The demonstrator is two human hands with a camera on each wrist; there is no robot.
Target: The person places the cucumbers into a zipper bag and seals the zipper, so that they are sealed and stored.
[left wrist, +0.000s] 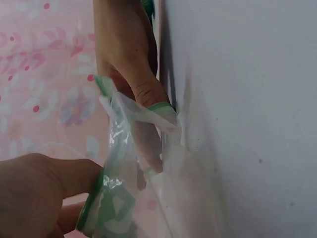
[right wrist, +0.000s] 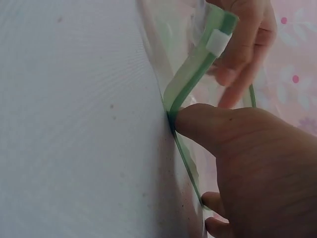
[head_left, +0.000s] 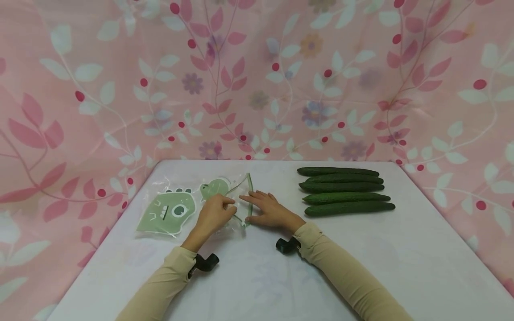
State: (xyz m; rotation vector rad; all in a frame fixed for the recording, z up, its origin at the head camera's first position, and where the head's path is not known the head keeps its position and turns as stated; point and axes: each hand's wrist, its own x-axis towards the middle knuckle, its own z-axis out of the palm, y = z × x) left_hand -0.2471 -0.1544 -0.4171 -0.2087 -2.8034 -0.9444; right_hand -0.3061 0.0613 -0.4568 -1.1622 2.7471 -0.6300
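A clear slider zip bag (head_left: 166, 214) with a green dinosaur print and green zip edge lies on the left of the table, its mouth parted towards the right. My left hand (head_left: 215, 215) pinches the upper edge of the mouth and lifts it; the left wrist view shows that green edge (left wrist: 94, 206) at its fingers. The right hand (head_left: 271, 211) reaches into the mouth with fairly straight fingers. Its thumb (right wrist: 198, 124) touches the green edge near the white slider (right wrist: 218, 43). Several cucumbers (head_left: 347, 187) lie side by side on the right.
A white cloth (head_left: 341, 267) covers the table, and a pink floral curtain (head_left: 257, 89) hangs behind it. Each wrist carries a small black camera (head_left: 206, 263) close above the cloth.
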